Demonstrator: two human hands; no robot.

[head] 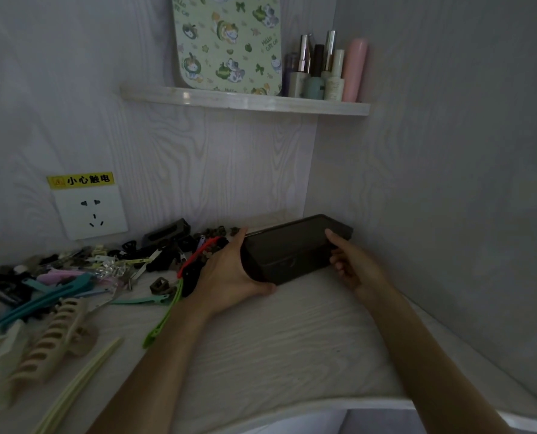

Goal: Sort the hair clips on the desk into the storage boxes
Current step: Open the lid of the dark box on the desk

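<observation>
A dark, translucent storage box (292, 245) with its lid on lies on the desk (286, 343) in the far right corner. My left hand (229, 270) grips its left end, thumb under the near corner and fingers over the top. My right hand (351, 261) holds the right end, thumb on the lid. A heap of hair clips (73, 277) in several colours covers the left part of the desk, among them a large beige claw clip (54, 336), teal clips (41, 296) and a green clip (163, 317). A second dark box (167, 233) sits against the back wall.
A wall socket (91, 214) with a yellow warning label is on the back wall at left. Above, a shelf (245, 101) carries a patterned board (226, 42) and several cosmetic bottles (326, 70). The side wall stands close at right. The desk's front edge runs near the bottom.
</observation>
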